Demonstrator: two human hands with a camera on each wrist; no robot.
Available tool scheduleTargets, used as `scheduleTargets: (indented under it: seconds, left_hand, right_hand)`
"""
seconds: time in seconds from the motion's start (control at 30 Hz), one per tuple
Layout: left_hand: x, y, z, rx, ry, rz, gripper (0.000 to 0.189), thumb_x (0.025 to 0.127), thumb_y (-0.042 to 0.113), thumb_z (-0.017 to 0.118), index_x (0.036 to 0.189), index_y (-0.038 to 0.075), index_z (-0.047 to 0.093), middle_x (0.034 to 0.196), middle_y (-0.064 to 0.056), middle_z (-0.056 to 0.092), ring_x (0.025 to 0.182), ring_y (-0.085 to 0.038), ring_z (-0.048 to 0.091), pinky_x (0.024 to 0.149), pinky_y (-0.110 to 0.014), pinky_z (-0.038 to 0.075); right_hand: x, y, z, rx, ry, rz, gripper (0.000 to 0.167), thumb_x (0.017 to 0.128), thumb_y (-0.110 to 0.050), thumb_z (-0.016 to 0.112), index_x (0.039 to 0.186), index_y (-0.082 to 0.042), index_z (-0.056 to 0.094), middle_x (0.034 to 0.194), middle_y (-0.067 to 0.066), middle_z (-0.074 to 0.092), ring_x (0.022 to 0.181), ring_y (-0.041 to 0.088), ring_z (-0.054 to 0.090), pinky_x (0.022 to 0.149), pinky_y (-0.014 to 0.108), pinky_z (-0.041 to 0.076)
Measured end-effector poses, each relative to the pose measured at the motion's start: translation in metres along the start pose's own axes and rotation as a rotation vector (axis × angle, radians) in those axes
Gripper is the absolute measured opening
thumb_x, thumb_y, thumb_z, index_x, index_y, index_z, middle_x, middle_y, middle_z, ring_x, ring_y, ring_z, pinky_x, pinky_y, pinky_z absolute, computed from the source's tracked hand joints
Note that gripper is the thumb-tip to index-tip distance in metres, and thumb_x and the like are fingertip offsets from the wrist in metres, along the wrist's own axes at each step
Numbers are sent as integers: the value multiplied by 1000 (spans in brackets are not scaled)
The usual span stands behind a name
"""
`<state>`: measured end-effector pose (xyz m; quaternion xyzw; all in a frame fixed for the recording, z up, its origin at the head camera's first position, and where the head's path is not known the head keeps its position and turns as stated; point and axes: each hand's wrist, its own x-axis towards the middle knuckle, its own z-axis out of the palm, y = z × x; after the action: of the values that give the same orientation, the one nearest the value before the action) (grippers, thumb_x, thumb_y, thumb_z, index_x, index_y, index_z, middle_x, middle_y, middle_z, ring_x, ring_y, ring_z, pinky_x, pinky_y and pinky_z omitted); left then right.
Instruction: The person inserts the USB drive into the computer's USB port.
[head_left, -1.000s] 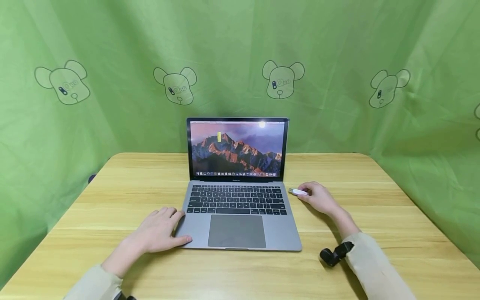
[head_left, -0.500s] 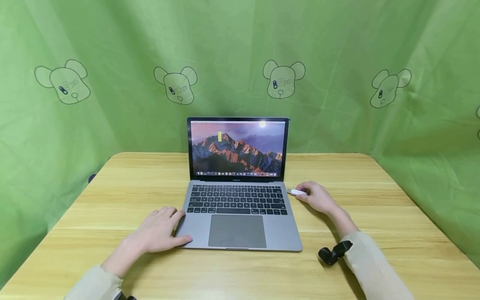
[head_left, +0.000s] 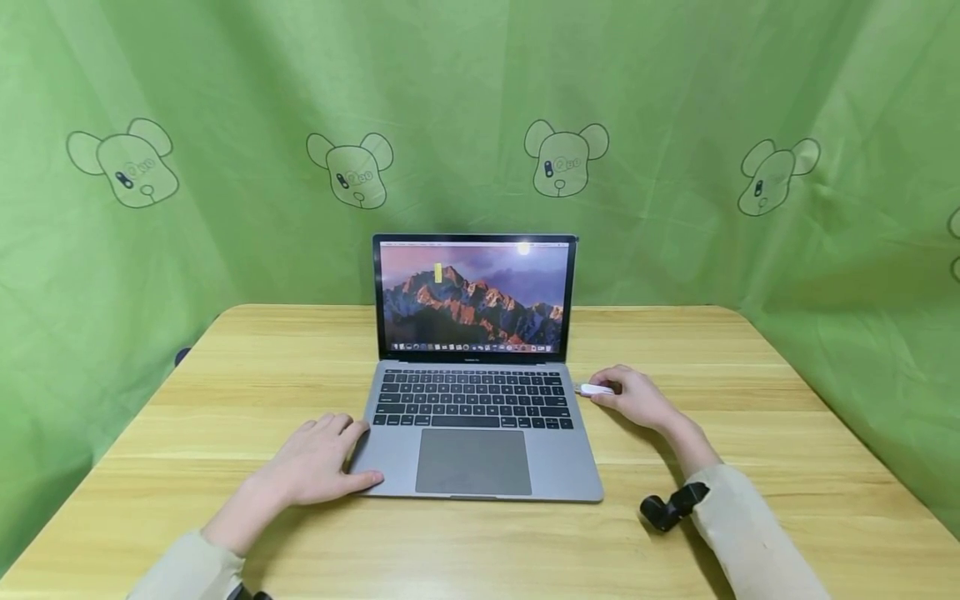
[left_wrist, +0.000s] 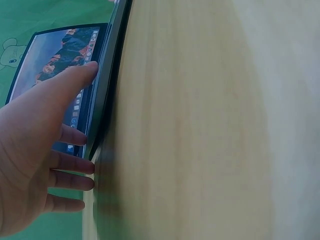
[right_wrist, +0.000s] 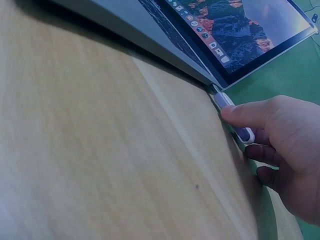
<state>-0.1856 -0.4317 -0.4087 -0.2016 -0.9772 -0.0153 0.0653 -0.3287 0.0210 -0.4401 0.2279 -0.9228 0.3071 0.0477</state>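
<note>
A silver laptop lies unfolded on the wooden table, its screen lit with a mountain picture. At its front left corner rests my left hand; the thumb lies on the palm rest and the straight fingers run along the left side. My right hand pinches a white and purple USB flash drive between thumb and fingers, beside the laptop's right edge. The drive's metal plug points left, its tip right at that edge near the hinge in the right wrist view.
The light wooden table extends around the laptop on all sides. Behind it hangs a green curtain with cartoon mouse-like heads. A black wrist camera sticks out from the right sleeve.
The right hand has brought the flash drive slightly left to the laptop's edge, then a little toward the front. The left hand and the laptop have stayed in place.
</note>
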Motion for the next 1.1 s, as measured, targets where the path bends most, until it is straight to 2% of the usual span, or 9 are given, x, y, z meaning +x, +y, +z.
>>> scheduleTargets:
  seconds: [0.23, 0.5, 0.7, 1.1]
  left_hand:
    - [0, 0, 0, 2, -3, 0, 79, 78, 69, 53, 124, 5, 54, 114, -14, 56, 105, -29, 52, 87, -47, 44]
    - [0, 0, -1, 5, 3, 0, 79, 77, 69, 53, 123, 5, 55, 112, -14, 57, 103, -28, 53, 85, -46, 45]
    - [0, 0, 0, 6, 10, 1, 77, 77, 69, 54, 121, 5, 56, 109, -12, 57, 99, -26, 54, 81, -44, 46]
    - [0, 0, 0, -2, 5, 0, 77, 77, 67, 55, 122, 5, 55, 110, -13, 57, 100, -27, 53, 83, -45, 45]
  right_hand:
    - [0, 1, -1, 12, -24, -8, 16, 86, -13, 65, 98, -3, 66, 88, 6, 57, 78, 20, 46, 66, 33, 37]
    - [0, 4, -1, 17, -21, -38, 18, 86, -9, 64, 102, -1, 66, 88, 6, 57, 77, 19, 46, 67, 33, 38]
    - [2, 5, 1, 22, -12, -54, 18, 87, -9, 63, 102, -1, 66, 93, 8, 60, 83, 21, 50, 72, 36, 41]
    - [2, 4, 1, 85, -28, 2, 19, 88, -11, 63, 104, -1, 66, 96, 10, 58, 87, 23, 49, 76, 37, 40]
